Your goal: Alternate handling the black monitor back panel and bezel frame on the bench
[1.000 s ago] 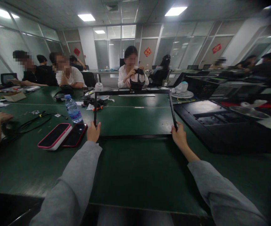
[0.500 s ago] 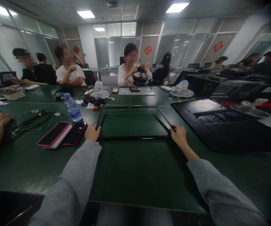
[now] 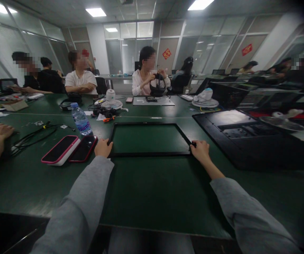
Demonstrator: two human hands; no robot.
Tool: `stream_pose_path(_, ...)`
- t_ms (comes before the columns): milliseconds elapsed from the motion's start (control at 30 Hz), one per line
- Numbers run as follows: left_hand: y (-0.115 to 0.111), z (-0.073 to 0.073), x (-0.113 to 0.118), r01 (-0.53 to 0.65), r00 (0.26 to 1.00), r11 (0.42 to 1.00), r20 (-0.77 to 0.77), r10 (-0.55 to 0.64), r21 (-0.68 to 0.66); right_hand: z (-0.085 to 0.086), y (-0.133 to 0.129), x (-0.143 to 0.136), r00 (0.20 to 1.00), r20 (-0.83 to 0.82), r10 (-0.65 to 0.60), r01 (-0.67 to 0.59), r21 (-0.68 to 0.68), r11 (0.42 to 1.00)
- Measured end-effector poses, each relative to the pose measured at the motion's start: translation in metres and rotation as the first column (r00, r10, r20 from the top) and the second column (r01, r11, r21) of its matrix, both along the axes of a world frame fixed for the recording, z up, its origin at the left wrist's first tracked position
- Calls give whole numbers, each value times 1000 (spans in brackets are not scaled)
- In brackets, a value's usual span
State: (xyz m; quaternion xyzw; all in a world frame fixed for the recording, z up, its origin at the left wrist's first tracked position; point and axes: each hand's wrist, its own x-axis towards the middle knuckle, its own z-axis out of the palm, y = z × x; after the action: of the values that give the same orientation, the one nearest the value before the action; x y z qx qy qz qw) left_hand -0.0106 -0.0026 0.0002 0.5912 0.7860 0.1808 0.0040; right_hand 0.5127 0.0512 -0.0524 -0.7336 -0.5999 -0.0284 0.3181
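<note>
A thin black screen bezel (image 3: 152, 154), an open rectangle with a small pale mark on its far bar, lies on or just above the green table (image 3: 152, 197). My left hand (image 3: 103, 148) is closed around its left side near the front corner. At the opposite side, my right hand (image 3: 201, 151) grips the right bar near the front corner, thumb on top. Green tabletop shows through the bezel's opening. Two phones lie left of my left hand: one in a pink-and-white case (image 3: 60, 151), the other with a red edge (image 3: 83, 149). A water bottle (image 3: 81, 119) stands behind them.
A large black panel (image 3: 247, 141) lies to the right. Small white fans (image 3: 111, 102), orange-handled pliers (image 3: 108, 119) and black cables (image 3: 46, 135) are on the table. Another person's hand (image 3: 0, 134) rests at the left edge. People sit across the table.
The bezel's far edge has come down, so it lies flatter. Both my hands keep their hold. Across the table, a person in white has lowered a raised hand and folded their arms.
</note>
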Motion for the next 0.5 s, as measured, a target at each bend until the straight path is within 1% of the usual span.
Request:
stream_pose_path(200,0,1,0,0,1000,1000,-23,0,-1,5,-3,-3,1000,11,-5,6,-41,999)
stream_pose_path(500,1,-1,0,2,1000,1000,-25,-1,7,11,-8,-8,1000,9,-20,20,-68,998)
